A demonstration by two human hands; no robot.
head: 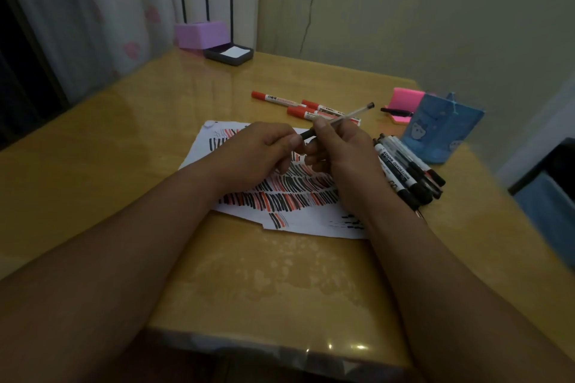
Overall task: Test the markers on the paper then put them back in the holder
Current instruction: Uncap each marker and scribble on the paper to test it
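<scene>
A slim pen (348,113) with a clear barrel and a dark tip section is held in the air above the paper (311,221), tilted so its far end points up and to the right. The right hand (345,152) grips the barrel between thumb and curled fingers. The left hand (258,155) pinches the dark near end, just beside the right hand's fingers. Both hands hover over the middle of the sheet, which is covered in rows of short red and black strokes and lies on the glossy yellow table (124,134).

Three red markers (280,99) lie beyond the paper. A pile of black markers (404,171) lies just right of the right wrist, next to the blue holder (441,130). A pink block (404,96) sits behind the holder. In the far corner stand a purple box (200,34) and a dark tray (228,59).
</scene>
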